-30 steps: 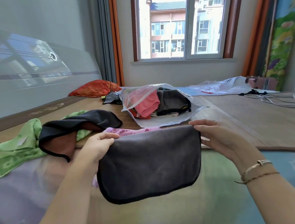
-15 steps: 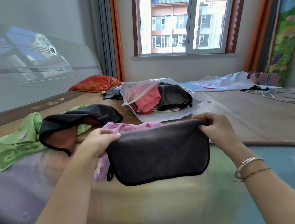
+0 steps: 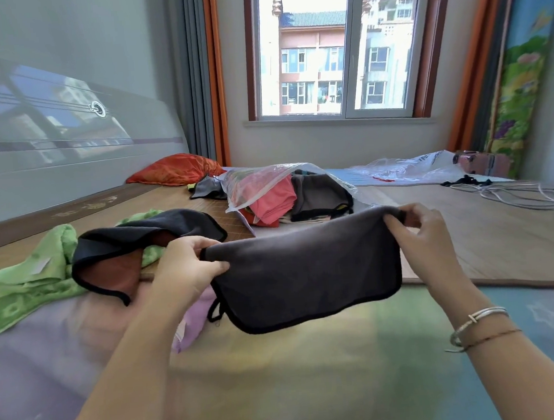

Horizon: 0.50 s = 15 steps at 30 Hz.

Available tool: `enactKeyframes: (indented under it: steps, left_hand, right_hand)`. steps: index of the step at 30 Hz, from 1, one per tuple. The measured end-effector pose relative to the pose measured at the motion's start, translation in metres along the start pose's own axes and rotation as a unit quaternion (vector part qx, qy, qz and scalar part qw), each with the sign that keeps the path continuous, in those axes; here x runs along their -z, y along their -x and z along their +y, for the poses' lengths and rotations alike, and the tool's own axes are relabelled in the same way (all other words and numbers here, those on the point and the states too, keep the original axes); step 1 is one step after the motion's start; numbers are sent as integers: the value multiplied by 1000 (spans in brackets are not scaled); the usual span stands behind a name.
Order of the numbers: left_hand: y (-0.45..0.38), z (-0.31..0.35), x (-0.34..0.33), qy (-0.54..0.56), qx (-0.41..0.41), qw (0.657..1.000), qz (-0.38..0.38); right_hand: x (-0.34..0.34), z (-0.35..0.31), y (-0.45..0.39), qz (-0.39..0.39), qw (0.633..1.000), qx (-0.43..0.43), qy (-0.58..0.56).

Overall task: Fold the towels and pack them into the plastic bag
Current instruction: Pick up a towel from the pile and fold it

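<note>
The fold is in hand: a dark grey towel [image 3: 307, 270] hangs doubled above the near part of the bed [image 3: 298, 374], held by its top corners. The left hand [image 3: 187, 266] pinches the left corner, grip clamped on the cloth; the right hand [image 3: 426, 234] pinches the right corner likewise. It looks soft and limp, black-trimmed, sagging in the middle. Next, I judge, the two corners must meet for another fold before it goes into the plastic bag [image 3: 266, 180] farther off, already holding folded towels. A black towel [image 3: 132, 241] and a green towel [image 3: 26, 282] lie left, unfolded.
</note>
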<state>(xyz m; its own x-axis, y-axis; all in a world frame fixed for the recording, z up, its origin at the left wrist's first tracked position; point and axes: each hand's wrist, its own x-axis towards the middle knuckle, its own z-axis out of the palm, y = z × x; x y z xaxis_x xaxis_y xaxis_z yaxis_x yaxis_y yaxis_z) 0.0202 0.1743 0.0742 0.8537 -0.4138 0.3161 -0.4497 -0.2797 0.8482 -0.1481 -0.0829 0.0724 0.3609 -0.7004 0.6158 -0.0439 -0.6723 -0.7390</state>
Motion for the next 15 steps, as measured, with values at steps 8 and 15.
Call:
enactKeyframes:
  steps: [8, 15]
  left_hand:
    - [-11, 3, -1, 66, -8, 997, 49]
    - [-4, 6, -56, 2, 55, 997, 56]
  right_hand:
    - [5, 2, -3, -49, 986, -136, -87]
    - [-15, -14, 8, -75, 981, -171, 61]
